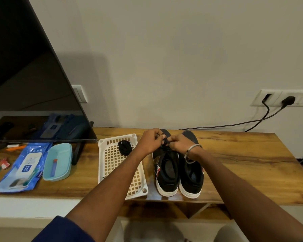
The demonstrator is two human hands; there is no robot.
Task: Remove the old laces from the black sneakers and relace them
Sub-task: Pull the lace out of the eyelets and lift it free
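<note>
Sneakers (177, 172) (black, white-soled): both hands' fingers (162, 137) apparently pinch one's black lace (165, 143).

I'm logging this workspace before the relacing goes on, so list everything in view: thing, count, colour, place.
sneakers: 2, black with white soles, side by side on table
lace: 1, black, over left sneaker, pinched by both hands
basket: 1, white, left of sneakers
lace bundle: 1, black, in basket
table: 1, wood
wipes pack: 1, blue, table's left
tray: 1, light blue, beside wipes
screen: 1, black, left
bangle: 1, silver, right wrist
left hand: 1, pinching lace
right hand: 1, pinching lace
</note>
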